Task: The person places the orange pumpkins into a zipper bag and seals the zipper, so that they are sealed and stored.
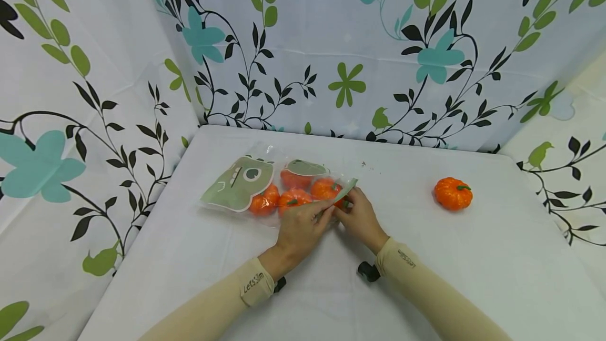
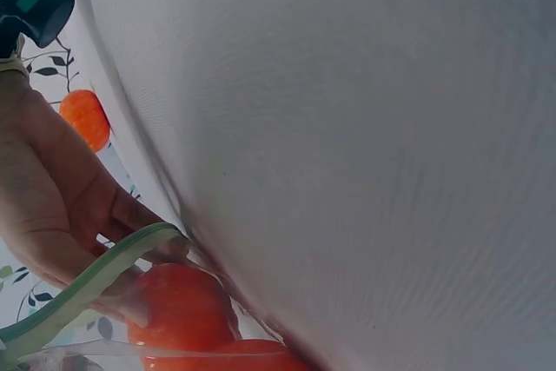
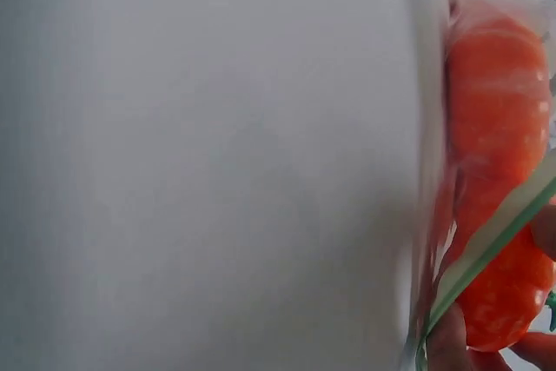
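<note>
Converging over the tabletop (image 1: 416, 272), the two arms slope inward from the lower corners of the head view, and we see the hands nearly meeting at the right end of the bag (image 1: 236, 183). The left hand (image 1: 303, 225) comes in with its back towards us, wrist low, thumb and forefinger pinched together on the green strip (image 1: 351, 186) along the bag's mouth. The right hand (image 1: 361, 217) angles in from the other side, its fingers bent around the end pumpkin (image 3: 511, 297) at that mouth; whether a layer of plastic lies between them, we cannot tell.

We find the bag lying on its side left of centre, clear with a green printed face, and other pumpkins (image 1: 294, 198) clustered inside, beside the hands. A loose pumpkin (image 1: 453, 193) rests on the tabletop well to the right, apart from both hands. We note tan sleeves (image 1: 416, 278) reaching to both wrists, with a dark camera (image 1: 368, 271) just beside the right one.
</note>
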A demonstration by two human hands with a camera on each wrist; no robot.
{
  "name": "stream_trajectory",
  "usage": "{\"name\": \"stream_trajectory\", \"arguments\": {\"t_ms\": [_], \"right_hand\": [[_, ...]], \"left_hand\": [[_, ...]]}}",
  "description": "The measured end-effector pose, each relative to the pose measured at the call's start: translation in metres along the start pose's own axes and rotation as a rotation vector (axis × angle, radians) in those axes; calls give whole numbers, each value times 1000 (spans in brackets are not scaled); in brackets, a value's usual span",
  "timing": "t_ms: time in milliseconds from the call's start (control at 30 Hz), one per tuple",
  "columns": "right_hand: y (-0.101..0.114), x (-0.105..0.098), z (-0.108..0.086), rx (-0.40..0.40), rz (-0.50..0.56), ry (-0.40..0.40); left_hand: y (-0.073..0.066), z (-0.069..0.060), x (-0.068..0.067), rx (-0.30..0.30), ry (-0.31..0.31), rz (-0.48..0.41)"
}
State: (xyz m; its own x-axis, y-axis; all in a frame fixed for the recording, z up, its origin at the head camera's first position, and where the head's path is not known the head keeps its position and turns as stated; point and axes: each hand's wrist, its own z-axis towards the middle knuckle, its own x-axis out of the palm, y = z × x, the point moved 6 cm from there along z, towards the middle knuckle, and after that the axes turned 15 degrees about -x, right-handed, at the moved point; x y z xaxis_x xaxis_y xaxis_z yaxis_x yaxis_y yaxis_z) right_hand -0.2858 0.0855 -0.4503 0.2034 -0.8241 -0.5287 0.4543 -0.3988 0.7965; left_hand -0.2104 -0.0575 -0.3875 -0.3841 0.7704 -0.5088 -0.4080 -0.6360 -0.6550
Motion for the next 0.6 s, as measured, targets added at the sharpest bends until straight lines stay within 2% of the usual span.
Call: {"name": "stream_trajectory", "arguments": {"t_ms": [133,267,367,433,533,600], "right_hand": [[0,0,-1,-22,116,7],[0,-11,-9,-45,224,-24],[-2,-23,-19,-6,225,-70],[-3,-29,-25,47,224,-88],[-2,-32,-30,94,261,-53],[0,-30,-31,96,310,-12]], "left_hand": [[0,0,0,-2,0,-1],[0,0,0,-5,-1,0],[1,2,1,-12,-3,9],[1,2,1,-18,-11,14],[1,3,1,-24,-21,11],[0,3,0,-26,-22,6]]}}
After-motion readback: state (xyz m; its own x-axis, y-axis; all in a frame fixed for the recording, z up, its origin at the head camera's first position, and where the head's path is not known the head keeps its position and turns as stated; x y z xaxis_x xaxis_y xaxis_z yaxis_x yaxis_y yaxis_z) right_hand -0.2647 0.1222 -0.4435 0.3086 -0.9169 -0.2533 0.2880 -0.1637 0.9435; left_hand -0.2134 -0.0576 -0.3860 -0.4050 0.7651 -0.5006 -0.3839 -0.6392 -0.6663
